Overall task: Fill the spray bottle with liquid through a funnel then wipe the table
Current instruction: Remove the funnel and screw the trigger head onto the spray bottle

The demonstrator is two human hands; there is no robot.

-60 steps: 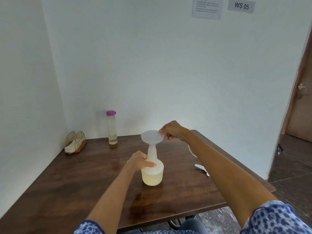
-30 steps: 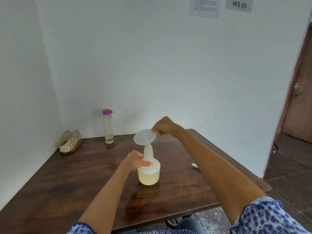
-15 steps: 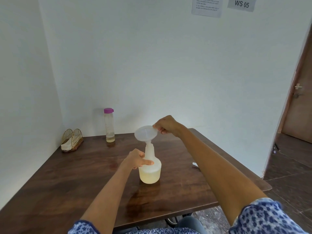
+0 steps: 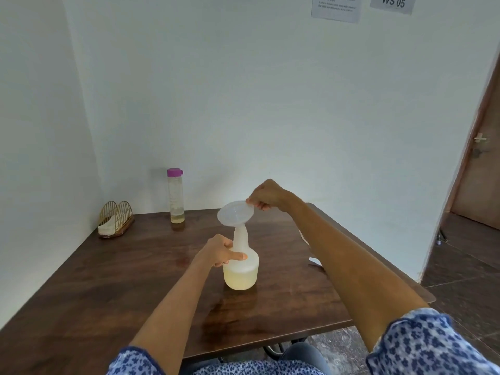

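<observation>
A translucent spray bottle (image 4: 241, 272) without its head stands mid-table, its lower part filled with pale yellow liquid. My left hand (image 4: 220, 251) grips its shoulder and neck. A translucent white funnel (image 4: 236, 213) sits at the bottle's mouth, tilted toward me, and my right hand (image 4: 266, 195) pinches its far rim. Near the back wall stands a tall clear bottle (image 4: 176, 197) with a purple cap, a little yellow liquid left at its bottom. A white object (image 4: 315, 261), partly hidden behind my right forearm, lies on the table at the right.
The dark wooden table (image 4: 108, 280) fills a corner between two white walls. A gold wire holder (image 4: 115, 218) with a white cloth stands at the back left. A brown door (image 4: 479, 169) and tiled floor lie to the right.
The funnel has tilted toward me and risen slightly at the bottle's mouth while my right hand keeps hold of its rim. My left hand stays on the bottle.
</observation>
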